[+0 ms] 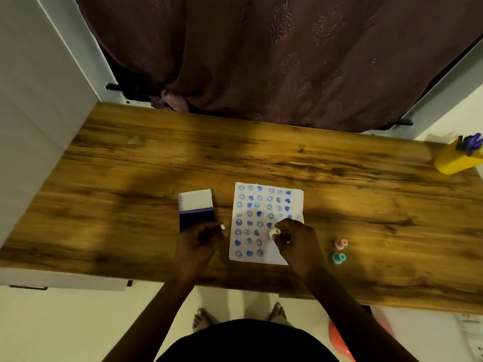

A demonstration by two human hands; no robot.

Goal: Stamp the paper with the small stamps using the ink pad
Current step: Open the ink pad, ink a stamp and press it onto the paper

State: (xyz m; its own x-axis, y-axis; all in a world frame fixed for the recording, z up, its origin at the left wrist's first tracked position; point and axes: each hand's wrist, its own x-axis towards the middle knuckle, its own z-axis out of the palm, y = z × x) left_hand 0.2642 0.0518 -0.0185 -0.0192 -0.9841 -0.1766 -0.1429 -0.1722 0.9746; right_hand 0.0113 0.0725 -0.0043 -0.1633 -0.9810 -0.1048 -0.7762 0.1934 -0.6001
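A white paper lies on the wooden table, covered with several rows of blue smiley and heart prints. My right hand hovers over its lower right part, pinching a small pale yellow stamp. To the left of the paper sits the ink pad, its white lid flipped open behind the dark blue pad. My left hand rests at the pad's near edge, fingers curled against it. A pink stamp and a teal stamp stand on the table to the right of the paper.
A yellow cup with purple pens stands at the table's far right edge. A brown curtain hangs behind the table. White cabinet panels flank the left side. My feet and the pale floor show below the near edge.
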